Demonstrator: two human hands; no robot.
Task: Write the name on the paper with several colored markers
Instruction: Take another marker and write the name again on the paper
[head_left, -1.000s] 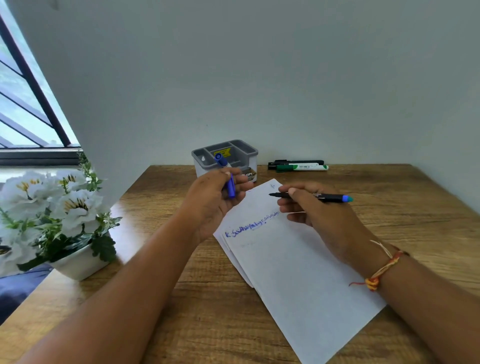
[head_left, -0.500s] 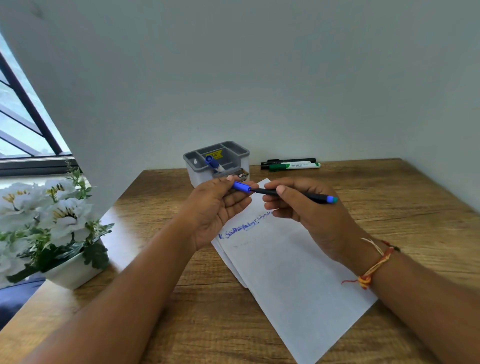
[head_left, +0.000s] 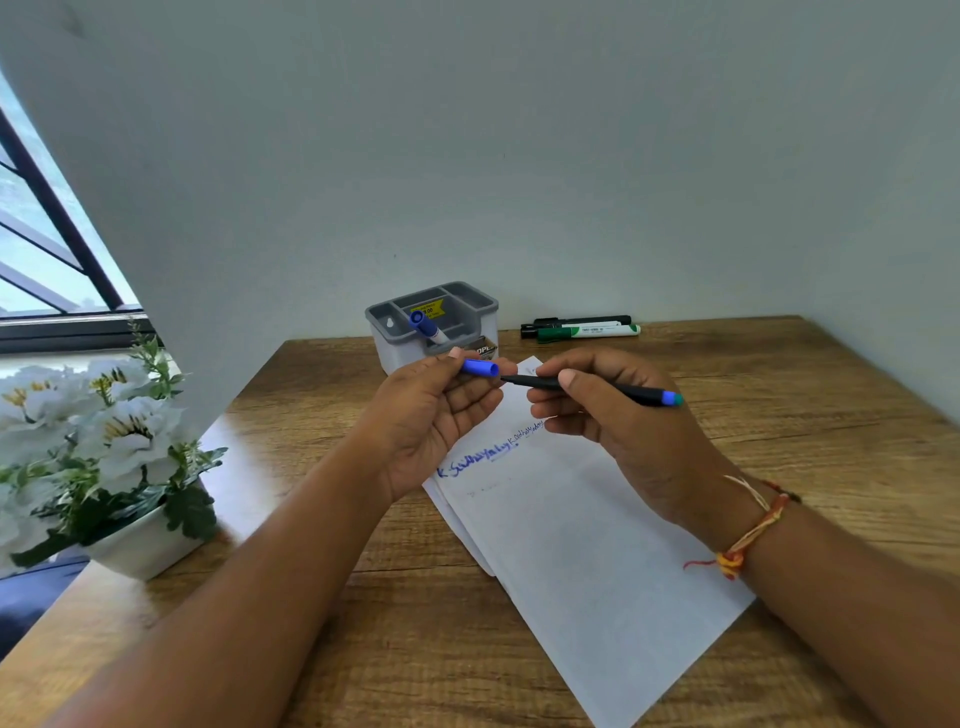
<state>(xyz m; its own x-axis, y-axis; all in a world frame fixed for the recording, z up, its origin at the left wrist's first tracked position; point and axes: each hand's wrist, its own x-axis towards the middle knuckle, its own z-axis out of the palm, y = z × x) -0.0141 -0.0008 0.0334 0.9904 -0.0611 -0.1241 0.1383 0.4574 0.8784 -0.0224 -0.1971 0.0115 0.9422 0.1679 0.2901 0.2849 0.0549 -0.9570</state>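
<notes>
The wall (head_left: 519, 156) behind the work surface is plain, painted a pale grey-blue, with no fixtures and a few faint marks. A second wall meets it at the right corner. The table (head_left: 831, 415) is wood-grain brown, its far edge set against the wall. At the left, a window (head_left: 47, 249) with dark slanted bars admits daylight, which falls brightly across the table's left edge. A white planter (head_left: 145, 545) of white artificial flowers with green leaves stands on the table's left side, near the window sill.
</notes>
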